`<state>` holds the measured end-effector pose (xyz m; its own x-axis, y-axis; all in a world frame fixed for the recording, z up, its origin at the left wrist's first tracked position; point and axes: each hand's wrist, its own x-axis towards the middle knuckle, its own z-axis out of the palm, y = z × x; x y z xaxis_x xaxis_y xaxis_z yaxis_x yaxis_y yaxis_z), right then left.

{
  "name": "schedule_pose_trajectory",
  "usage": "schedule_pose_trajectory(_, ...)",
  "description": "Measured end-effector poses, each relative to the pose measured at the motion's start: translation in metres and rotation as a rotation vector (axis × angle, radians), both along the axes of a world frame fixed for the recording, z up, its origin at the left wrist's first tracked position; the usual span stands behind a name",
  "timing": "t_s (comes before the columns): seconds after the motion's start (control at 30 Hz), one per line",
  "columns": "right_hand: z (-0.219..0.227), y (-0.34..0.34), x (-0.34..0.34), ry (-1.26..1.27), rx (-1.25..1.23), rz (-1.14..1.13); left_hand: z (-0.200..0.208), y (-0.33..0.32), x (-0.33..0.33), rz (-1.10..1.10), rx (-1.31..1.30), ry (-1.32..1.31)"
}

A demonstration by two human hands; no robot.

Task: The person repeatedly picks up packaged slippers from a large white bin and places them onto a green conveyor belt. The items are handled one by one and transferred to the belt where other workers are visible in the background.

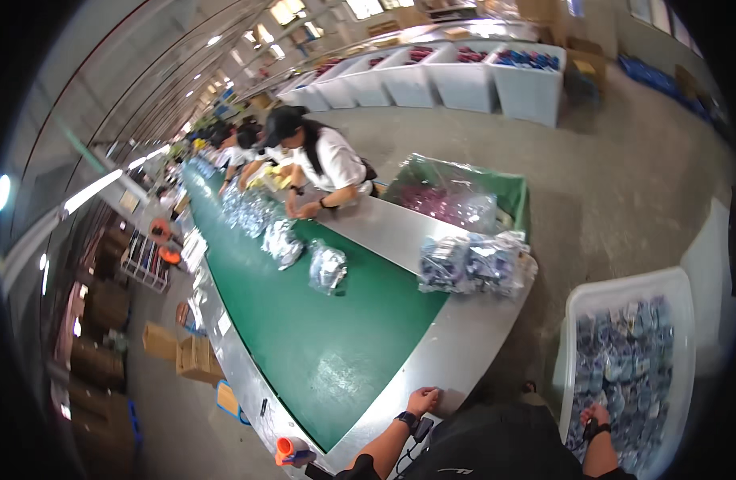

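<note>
The blue-grey packets in clear plastic wrap point(624, 364) stand in close rows inside a deep white plastic bin with a rounded rim point(685, 336), down at the person's right side. The bin's long axis runs roughly away from the body, alongside the right leg. The right hand point(596, 414) is by far the nearer one: it is over the near left part of the bin, right by the packets, its fingers curled in. Whether it touches or grips a packet cannot be told. The left hand point(423, 400) is well apart from the bin, across the body, so the packets lie to its right. It is at the outer edge of the bare steel border point(464, 340) of the work table, fingers drawn in narrow; nothing shows in it, though its palm is hidden.

Farther up that border, beyond the left hand, a pile of shiny clear bags with bluish contents point(472, 264) rests at the table's corner. Inside the border lies a flat green belt point(328, 376), with one silvery bag point(328, 268) lying apart from a crowded line of similar bags point(252, 212). A co-worker in a white top and dark cap point(332, 160) leans over the far side, near a green bin with a clear liner point(513, 196). Tall white bins point(526, 92) stand in a row behind.
</note>
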<state>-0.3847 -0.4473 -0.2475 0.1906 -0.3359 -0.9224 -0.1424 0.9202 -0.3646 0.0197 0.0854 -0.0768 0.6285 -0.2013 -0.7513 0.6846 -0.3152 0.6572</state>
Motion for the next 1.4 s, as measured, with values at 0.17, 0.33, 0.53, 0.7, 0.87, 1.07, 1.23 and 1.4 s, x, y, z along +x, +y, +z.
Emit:
schedule_pose_trajectory(0.17, 0.038, 0.011, 0.062, 0.062, -0.031, 0.210, -0.019, 0.024, -0.006, 0.278, -0.204, 0.091)
schedule_pose_trajectory(0.33, 0.067, 0.012, 0.113, 0.117, -0.216, 0.353, -0.026, 0.036, 0.002, 0.339, -0.263, 0.181)
schedule_pose_trajectory(0.53, 0.083, -0.009, 0.128, 0.050, -0.281, 0.495, -0.019, 0.036, 0.014, 0.277, -0.248, 0.238)
schedule_pose_trajectory(0.7, 0.086, -0.002, 0.118, 0.213, -0.278, 0.425, -0.012, 0.039, 0.018, 0.284, -0.267, 0.270)
schedule_pose_trajectory(0.87, 0.087, 0.008, 0.111, 0.179, -0.232, 0.521, -0.010, 0.044, 0.020, 0.299, -0.285, 0.291)
schedule_pose_trajectory(1.07, 0.081, 0.017, 0.105, 0.120, -0.259, 0.495, -0.001, 0.047, 0.023, 0.305, -0.279, 0.289)
schedule_pose_trajectory(1.23, 0.076, 0.019, 0.099, 0.123, -0.213, 0.440, 0.003, 0.047, 0.025, 0.310, -0.276, 0.284)
schedule_pose_trajectory(1.4, 0.072, 0.022, 0.089, 0.181, -0.248, 0.451, -0.001, 0.048, 0.024, 0.307, -0.279, 0.275)
